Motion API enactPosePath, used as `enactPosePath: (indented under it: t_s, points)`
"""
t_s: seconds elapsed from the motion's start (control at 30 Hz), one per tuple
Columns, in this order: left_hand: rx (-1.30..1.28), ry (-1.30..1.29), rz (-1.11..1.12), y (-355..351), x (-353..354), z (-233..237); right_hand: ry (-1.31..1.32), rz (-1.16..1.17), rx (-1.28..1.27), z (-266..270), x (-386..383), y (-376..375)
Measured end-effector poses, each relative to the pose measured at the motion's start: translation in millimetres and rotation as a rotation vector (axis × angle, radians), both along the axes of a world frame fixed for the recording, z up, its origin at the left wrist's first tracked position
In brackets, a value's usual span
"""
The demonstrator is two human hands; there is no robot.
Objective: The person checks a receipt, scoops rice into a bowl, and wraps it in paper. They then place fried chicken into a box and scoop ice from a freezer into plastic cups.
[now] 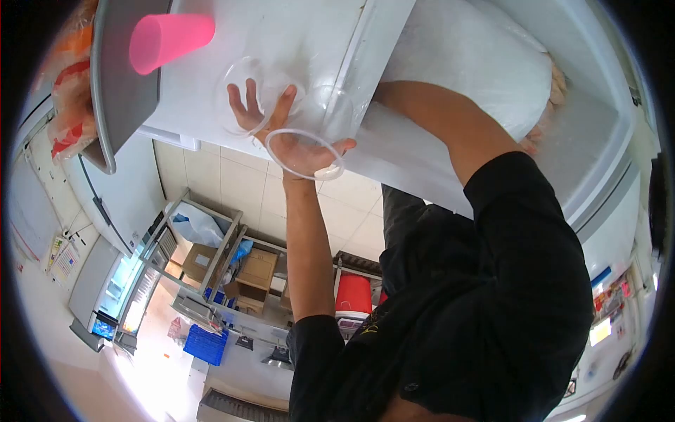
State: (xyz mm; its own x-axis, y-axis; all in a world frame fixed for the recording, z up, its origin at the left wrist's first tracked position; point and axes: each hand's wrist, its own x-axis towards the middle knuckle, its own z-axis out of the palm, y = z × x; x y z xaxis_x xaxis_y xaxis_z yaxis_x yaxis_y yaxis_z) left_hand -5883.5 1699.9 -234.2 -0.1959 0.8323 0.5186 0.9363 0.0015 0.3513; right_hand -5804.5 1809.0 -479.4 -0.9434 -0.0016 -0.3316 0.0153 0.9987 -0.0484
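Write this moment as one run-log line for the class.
left hand: fingers spread at clear plastic cups | right hand: out of sight | pink cup: on white surface

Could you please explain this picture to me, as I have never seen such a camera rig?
There is no machine here: this single picture comes from a camera on a person's head, looking forward and down. The left hand, fingers spread, is among clear plastic cups; whether it grips one is hard to tell. The right arm reaches behind a white ledge, so its hand is hidden. A pink cup is on the white surface; right of the ledge lies a large plastic-covered bundle.
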Motion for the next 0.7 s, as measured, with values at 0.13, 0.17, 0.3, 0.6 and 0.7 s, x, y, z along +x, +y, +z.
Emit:
enactPosePath:
  t_s: [0.13,0.17,0.3,0.6,0.7]
  points:
    - [0.187,0.009,-0.044,7.3,0.1,-9.9,-0.045,0.062,-0.076,-6.1,-15.4,9.2]
    - [0.164,-0.018,-0.021,6.0,0.9,-6.7,-0.066,0.097,-0.099,-6.1,-10.6,14.6]
    - [0.169,-0.106,-0.003,8.2,0.9,-3.2,-0.201,0.294,-0.193,12.5,44.8,59.8]
    - [0.201,-0.257,0.029,2.7,9.1,-4.5,-0.214,0.172,-0.472,140.7,136.9,151.0]
    - [0.097,-0.411,0.098,-4.3,12.5,3.4,-0.109,-0.054,-0.477,228.8,143.5,162.2]
